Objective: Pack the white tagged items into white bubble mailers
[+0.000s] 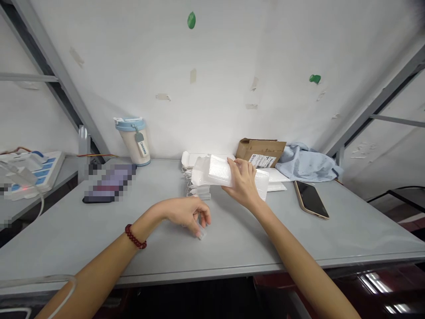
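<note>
The white bubble-wrap package (219, 171) is at the centre of the frame, slightly above the mid-height: a flat, roughly rectangular pouch of translucent film with a dimpled, glossy face and a paler, smoother flap at its left end. The right hand (244, 182) grasps it from the right, thumb at the lower edge and fingers across the upper side; the main part projects left of the grip. A further white sheet shows right of the wrist; whether it belongs to the same package cannot be told. The left hand (189, 213), lower and left of centre, pinches a small clear piece (202, 232) between thumb and curled fingers; the piece projects below the fingertips, just above or against the grey tabletop (166, 261), and its full shape is hidden. Behind the package, left of the grip, lies a stack of clear, narrow pieces with thin white strings (200, 191). Right of the grip, at centre right, are flat white envelopes (278, 186), a creased brown cardboard packet (260, 148) with a printed label, and a crumpled light-blue cloth (308, 163).
</note>
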`<state>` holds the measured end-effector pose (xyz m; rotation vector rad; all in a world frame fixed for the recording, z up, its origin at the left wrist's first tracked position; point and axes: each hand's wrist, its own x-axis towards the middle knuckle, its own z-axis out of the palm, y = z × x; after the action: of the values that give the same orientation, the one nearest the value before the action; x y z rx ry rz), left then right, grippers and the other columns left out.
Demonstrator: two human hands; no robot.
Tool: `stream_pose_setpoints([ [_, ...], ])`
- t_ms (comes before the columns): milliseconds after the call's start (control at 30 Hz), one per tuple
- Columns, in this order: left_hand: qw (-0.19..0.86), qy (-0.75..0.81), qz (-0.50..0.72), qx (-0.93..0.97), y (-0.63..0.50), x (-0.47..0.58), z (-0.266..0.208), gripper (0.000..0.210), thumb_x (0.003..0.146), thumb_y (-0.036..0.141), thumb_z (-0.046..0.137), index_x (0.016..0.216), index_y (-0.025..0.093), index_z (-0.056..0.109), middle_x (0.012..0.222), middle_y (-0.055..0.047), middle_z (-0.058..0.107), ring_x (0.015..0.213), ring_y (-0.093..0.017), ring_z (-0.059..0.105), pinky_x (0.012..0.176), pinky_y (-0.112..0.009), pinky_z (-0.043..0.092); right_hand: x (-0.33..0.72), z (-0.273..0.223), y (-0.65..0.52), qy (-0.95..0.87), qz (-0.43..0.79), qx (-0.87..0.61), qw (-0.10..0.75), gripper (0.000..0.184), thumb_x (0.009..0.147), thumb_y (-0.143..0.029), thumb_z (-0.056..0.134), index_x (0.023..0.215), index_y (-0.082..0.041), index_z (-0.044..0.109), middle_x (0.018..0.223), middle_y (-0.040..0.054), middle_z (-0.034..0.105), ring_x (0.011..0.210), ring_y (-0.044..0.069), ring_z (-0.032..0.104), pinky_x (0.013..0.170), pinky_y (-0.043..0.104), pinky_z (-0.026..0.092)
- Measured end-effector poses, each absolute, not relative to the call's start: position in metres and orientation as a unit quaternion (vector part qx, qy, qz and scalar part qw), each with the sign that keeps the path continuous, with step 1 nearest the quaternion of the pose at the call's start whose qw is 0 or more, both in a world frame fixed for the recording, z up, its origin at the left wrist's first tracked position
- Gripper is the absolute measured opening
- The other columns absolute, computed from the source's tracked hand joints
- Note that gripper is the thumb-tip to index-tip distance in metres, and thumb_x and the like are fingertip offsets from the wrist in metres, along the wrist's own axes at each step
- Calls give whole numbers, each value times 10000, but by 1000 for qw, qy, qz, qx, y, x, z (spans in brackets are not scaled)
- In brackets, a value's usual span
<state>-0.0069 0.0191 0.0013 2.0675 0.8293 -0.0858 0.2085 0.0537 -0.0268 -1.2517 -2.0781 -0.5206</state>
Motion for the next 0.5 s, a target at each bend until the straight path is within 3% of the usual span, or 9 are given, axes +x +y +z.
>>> stream_pose_setpoints([
  [300,374,346,-26,860,13,-4,4,286,625,229,690,909,197,687,839,3,644,713,-138,540,620,-234,409,208,-29,54,-795,-193,-474,325,712,685,-287,606,1335,-176,338,1185,156,384,1085,310,368,929,469,288],
  [500,495,349,163,779,16,-19,21,266,694,304,676,941,209,647,862,-11,657,651,-115,544,568,-228,419,208,-30,55,-791,-200,-474,330,681,699,-296,600,1320,-165,354,1179,154,388,1085,302,366,932,463,288],
])
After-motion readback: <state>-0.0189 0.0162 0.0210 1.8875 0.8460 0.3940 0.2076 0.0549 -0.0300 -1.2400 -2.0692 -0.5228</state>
